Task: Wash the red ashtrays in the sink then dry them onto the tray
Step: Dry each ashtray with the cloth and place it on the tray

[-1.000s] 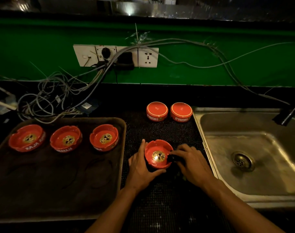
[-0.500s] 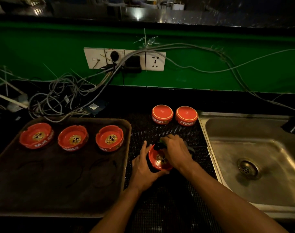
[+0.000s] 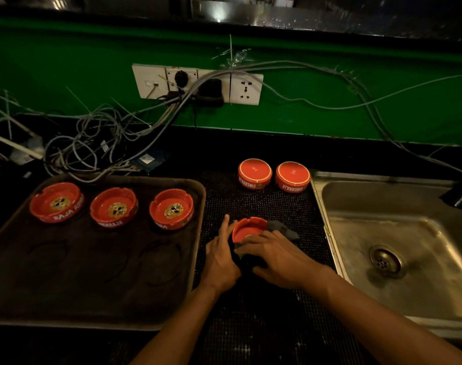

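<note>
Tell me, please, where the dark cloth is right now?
In the head view, the dark cloth is under the right hand at the held ashtray, on the black mat between tray and sink.

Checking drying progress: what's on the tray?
The tray holds three upright red ashtrays in a row along its far edge. Faint ring marks show nearer; nothing on it is covered.
</note>
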